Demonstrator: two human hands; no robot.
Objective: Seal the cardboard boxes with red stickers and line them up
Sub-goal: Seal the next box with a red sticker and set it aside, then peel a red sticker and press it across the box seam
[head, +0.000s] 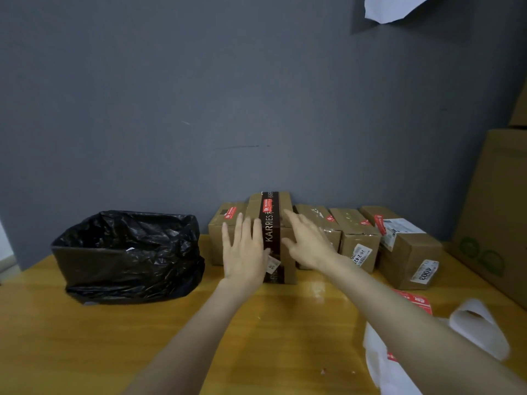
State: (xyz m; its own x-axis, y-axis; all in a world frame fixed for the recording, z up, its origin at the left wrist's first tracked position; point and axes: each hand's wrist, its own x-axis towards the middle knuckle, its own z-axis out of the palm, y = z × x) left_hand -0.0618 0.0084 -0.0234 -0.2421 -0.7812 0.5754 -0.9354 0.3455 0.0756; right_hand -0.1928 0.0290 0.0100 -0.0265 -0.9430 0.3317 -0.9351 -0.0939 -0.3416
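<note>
Several cardboard boxes stand in a row against the grey wall, each with a red sticker on top. The tallest box (285, 203), banded with black KARRIES tape, sits second from the left. My left hand (245, 246) lies flat against its left front, fingers spread. My right hand (306, 240) rests open on its right side. Left of it is a smaller box (221, 220). To the right stand three more boxes (322, 218), (358, 232), (410, 246). A strip of red stickers (417, 303) lies on the table at the right, partly behind my right forearm.
A box lined with a black plastic bag (128, 252) stands at the left on the yellow wooden table (57, 337). White backing paper (479, 326) lies at the right front. A large cardboard carton (496, 201) leans at the far right.
</note>
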